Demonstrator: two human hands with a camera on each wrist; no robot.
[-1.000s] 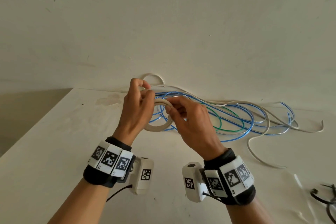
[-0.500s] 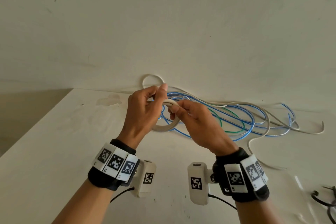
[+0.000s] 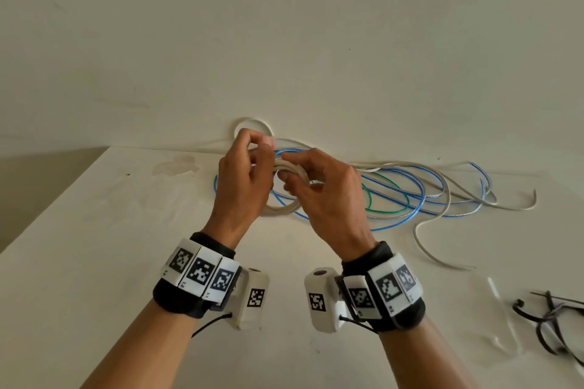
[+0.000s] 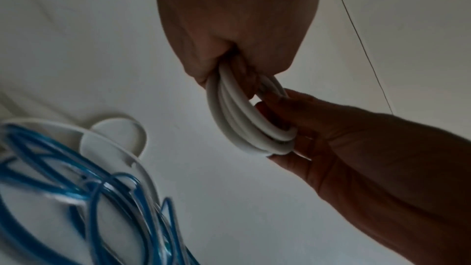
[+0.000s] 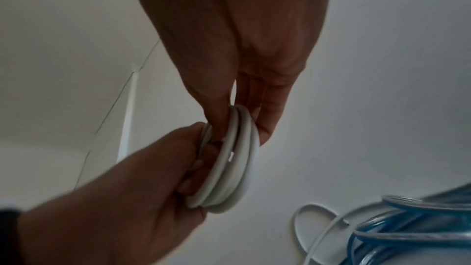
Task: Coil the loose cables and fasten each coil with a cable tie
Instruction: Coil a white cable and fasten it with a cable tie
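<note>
Both hands grip the white coil: left hand and right hand on opposite sides. Black cable ties lie well right, nearer the right hand; loose tail probably trails rightward.

Bare white table open in front and to the left, tangled blue cables and loose white cable blocking the far right, black cable ties at the right edge, wall closing the back.
</note>
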